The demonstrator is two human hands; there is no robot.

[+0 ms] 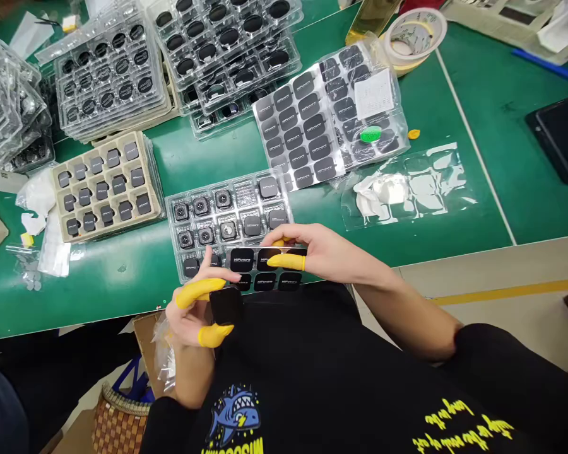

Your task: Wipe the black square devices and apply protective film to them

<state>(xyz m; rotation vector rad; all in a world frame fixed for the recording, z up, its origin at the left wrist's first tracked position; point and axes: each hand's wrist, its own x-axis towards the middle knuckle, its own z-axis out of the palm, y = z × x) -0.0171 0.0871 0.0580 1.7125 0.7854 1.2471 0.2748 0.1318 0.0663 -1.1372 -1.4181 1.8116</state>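
Observation:
Between the yellow-covered thumb and finger of my left hand [196, 302] is a black square watch body [226, 305], its dark face turned up. My right hand [315, 252], also in yellow finger cots, pinches a sheet of black printed labels [242, 260] by its top edge. A fingertip of my left hand reaches the sheet's left side. Just beyond both hands lies a clear plastic tray [236, 211] with square watch bodies in its pockets, some showing a round back and some a grey printed label. My right hand hides part of that tray's near right corner.
A beige tray stack [105, 186] of labelled square pieces stands at left, with clear trays of round black pieces [227, 38] behind. More label sheets [296, 132], a bagged stack, tape rolls [416, 38] and plastic film [407, 186] lie to the right.

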